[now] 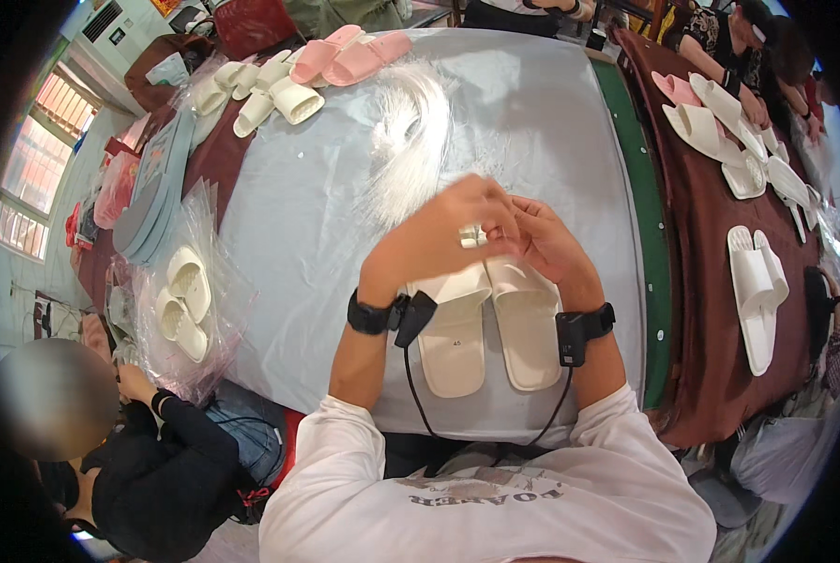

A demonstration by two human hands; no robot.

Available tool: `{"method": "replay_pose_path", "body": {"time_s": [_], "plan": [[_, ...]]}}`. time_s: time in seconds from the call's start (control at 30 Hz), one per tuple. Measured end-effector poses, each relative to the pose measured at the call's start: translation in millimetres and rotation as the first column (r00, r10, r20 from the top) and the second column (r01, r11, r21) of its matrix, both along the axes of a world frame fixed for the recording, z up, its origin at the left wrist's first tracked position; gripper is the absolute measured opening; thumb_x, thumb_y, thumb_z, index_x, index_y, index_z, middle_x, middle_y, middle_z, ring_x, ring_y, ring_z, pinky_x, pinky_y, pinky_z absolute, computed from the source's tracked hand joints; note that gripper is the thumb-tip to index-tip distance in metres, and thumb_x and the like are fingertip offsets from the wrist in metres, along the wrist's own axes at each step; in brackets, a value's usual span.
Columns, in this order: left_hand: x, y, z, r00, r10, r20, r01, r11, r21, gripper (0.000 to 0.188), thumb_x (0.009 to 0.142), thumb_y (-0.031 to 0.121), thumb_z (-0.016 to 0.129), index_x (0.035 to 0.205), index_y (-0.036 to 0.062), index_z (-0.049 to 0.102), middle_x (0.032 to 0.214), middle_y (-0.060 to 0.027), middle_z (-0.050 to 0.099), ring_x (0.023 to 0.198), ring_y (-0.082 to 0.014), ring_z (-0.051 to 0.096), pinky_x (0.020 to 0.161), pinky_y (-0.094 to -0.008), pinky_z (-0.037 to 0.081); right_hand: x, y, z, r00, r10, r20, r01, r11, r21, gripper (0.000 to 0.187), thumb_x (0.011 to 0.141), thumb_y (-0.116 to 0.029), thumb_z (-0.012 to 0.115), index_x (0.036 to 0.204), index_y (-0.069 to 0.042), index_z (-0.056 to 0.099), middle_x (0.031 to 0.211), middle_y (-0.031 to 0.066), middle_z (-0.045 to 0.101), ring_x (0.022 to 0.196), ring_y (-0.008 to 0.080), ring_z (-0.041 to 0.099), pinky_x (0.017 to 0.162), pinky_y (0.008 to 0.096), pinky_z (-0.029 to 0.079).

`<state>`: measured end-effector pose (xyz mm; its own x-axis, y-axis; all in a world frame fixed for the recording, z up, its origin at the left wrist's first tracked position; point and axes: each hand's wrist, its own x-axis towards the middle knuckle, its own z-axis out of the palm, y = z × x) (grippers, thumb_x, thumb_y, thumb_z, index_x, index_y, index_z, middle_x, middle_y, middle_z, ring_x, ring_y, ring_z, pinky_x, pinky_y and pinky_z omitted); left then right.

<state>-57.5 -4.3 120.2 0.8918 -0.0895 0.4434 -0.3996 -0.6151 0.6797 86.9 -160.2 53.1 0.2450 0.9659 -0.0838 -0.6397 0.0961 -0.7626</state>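
Note:
A pair of cream slippers lies side by side on the table before me, the left slipper (454,352) and the right slipper (529,342) with toes pointing away. Above their toe ends my two hands meet. My left hand (443,230) has its fingers curled and is slightly smeared. The fingers of my right hand (553,244) are pinched together close to it. Whatever they hold is too small or hidden to name. Just beyond my hands lies a loose bundle of thin, clear-white plastic strands (408,145). My wrists carry black straps with small devices and a cable.
Pink slippers (354,58) and cream slippers (295,99) sit at the table's far left. Bagged cream slippers (187,293) lie left, near a seated person (148,469). On the brown-covered table (696,347) at right are more slippers (756,300); people work beyond it.

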Motion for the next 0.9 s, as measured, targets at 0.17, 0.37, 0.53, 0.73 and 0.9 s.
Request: {"method": "replay_pose_path", "body": {"time_s": [0.17,0.37,0.53,0.73,0.9], "plan": [[16.3,55.7,-79.2,0.955,0.295,-0.037,-0.286,0.945,0.16,0.035,0.102,0.03,0.064,0.134,0.0177,0.068,0.149,-0.0109,0.057,0.142,-0.0358,0.045,0.118,-0.0445,0.035,5.4,-2.1,3.3,0.996,0.043,0.081,-0.038,0.997,-0.063,0.025,0.111,-0.026,0.052,0.11,-0.003,0.064,0.083,-0.0025,0.06,0.06,0.0034,0.047,0.052,0.0192,0.037],[10.6,78.7,-116.5,0.765,0.528,-0.37,-0.375,0.831,0.41,0.051,0.109,0.05,0.037,0.153,0.0282,0.051,0.165,-0.0082,0.038,0.158,-0.0311,0.021,0.128,-0.0497,0.008,0.5,-26.1,39.4,0.845,0.294,0.447,-0.225,0.953,-0.201,0.025,0.109,-0.022,0.055,0.096,-0.003,0.065,0.071,-0.0064,0.049,0.056,0.0024,0.034,0.049,0.0201,0.026],[6.8,88.7,-120.4,0.791,0.539,-0.29,-0.397,0.812,0.429,0.05,0.109,0.05,0.037,0.153,0.0294,0.052,0.165,-0.0051,0.039,0.157,-0.0304,0.023,0.129,-0.0494,0.008,23.5,-88.0,54.1,0.766,0.043,0.641,-0.223,0.954,0.202,0.022,0.1,-0.009,0.057,0.08,-0.002,0.063,0.065,0.0001,0.052,0.052,0.0098,0.04,0.048,0.0247,0.03],[-0.7,99.6,-119.9,0.823,0.543,-0.165,-0.433,0.788,0.437,0.044,0.108,0.041,0.046,0.148,0.0272,0.057,0.161,-0.0065,0.044,0.155,-0.032,0.027,0.128,-0.0522,0.013,22.0,-114.3,107.8,0.907,0.26,0.333,-0.391,0.22,0.894,0.016,0.09,0.002,0.067,0.074,0.003,0.068,0.059,0.0094,0.062,0.038,0.011,0.048,0.035,0.025,0.028],[-20.7,58.7,-50.5,0.866,0.496,0.062,-0.478,0.786,0.392,0.039,0.102,0.018,0.062,0.141,0.0189,0.063,0.153,-0.0089,0.055,0.148,-0.0316,0.042,0.123,-0.05,0.028,-1.8,-142.6,91.6,0.979,-0.189,0.079,0.072,0.681,0.728,0.021,0.099,-0.005,0.061,0.078,-0.003,0.059,0.062,0.0088,0.063,0.037,0.0088,0.045,0.035,0.0231,0.029]]}}
